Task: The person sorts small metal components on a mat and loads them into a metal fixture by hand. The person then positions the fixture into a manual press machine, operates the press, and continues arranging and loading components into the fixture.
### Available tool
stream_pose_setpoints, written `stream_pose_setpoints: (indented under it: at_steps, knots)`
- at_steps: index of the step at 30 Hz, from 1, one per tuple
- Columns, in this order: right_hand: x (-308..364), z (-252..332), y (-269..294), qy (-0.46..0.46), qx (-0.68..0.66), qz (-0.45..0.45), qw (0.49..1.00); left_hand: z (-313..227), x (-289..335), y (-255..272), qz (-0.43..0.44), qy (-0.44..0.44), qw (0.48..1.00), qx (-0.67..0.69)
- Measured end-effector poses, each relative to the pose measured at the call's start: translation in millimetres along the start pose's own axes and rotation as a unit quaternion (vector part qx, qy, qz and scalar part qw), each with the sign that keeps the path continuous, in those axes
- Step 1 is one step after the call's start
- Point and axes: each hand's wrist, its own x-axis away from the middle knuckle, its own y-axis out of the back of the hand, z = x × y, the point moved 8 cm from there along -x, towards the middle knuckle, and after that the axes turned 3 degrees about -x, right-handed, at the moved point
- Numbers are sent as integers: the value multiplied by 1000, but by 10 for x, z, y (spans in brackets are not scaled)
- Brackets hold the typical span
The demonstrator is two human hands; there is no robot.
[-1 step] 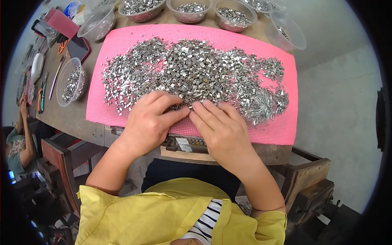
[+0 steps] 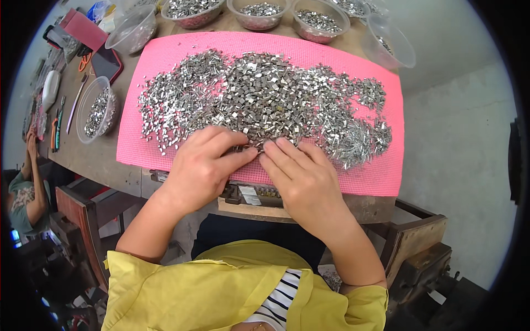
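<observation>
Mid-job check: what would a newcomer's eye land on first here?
The bright pink mat in the middle, covered with a heap of small silvery pieces. The left hand and right hand are close together at the heap's near edge. Clear bowls stand beyond the mat's far edge.

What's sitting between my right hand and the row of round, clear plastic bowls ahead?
In the head view, a heap of small silvery metallic pieces, then a strip of textured pink mat before the bowls.
</observation>
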Motion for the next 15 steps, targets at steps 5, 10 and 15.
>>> stream_pose_setpoints:
  at_steps: [5,10,15]
  knots:
    - [122,94,97,-7,-36,46,998,-14,171,38,6,6,1000,20]
    - [209,95,198,-22,-64,39,997,98,243,141,-51,47,997,25]
    - [265,-31,253,-49,-51,12,997,142,205,158,-57,84,994,25]
